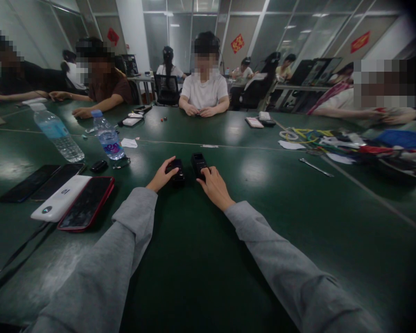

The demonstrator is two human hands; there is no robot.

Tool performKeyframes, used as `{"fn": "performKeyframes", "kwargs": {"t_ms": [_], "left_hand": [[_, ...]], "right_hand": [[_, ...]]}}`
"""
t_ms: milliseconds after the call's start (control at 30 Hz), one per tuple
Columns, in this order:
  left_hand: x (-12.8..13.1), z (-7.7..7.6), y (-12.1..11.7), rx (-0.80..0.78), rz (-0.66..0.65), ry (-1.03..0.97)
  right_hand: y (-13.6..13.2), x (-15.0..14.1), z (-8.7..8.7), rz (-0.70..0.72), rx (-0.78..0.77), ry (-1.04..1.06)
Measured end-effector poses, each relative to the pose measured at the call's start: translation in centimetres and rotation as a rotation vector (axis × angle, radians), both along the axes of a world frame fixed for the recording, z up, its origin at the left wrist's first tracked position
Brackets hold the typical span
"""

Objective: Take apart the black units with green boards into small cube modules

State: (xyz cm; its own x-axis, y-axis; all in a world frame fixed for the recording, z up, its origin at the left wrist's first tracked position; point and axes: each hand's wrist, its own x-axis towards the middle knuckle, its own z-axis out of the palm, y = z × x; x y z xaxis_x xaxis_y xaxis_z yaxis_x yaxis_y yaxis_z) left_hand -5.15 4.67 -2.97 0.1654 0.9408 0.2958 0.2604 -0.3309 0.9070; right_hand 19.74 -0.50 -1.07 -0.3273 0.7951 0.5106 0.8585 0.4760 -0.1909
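Note:
Two small black devices lie side by side on the dark green table (201,259) in front of me. My left hand (162,175) rests on the left black device (176,171), fingers curled over its near end. My right hand (213,184) covers the near end of the right black device (198,163), fingers bent over it. Both arms wear grey sleeves.
At my left lie several phones, a red-cased phone (87,202) and a white power bank (60,198). Two water bottles (107,135) stand beyond them. A metal tool (315,167) and a pile of coloured cables (336,141) lie at right. Other people sit around the table.

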Motion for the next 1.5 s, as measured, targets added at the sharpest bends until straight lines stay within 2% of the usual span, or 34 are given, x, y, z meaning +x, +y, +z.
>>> {"fn": "performKeyframes", "kwargs": {"t_ms": [600, 1500], "left_hand": [[-0.17, -0.79, 0.69, 0.022, 0.000, -0.001], [0.13, 0.02, -0.14, 0.006, 0.004, -0.009]], "right_hand": [[-0.33, -0.17, 0.62, -0.035, 0.023, -0.013], [-0.38, -0.33, 0.68, -0.025, 0.020, 0.001]]}}
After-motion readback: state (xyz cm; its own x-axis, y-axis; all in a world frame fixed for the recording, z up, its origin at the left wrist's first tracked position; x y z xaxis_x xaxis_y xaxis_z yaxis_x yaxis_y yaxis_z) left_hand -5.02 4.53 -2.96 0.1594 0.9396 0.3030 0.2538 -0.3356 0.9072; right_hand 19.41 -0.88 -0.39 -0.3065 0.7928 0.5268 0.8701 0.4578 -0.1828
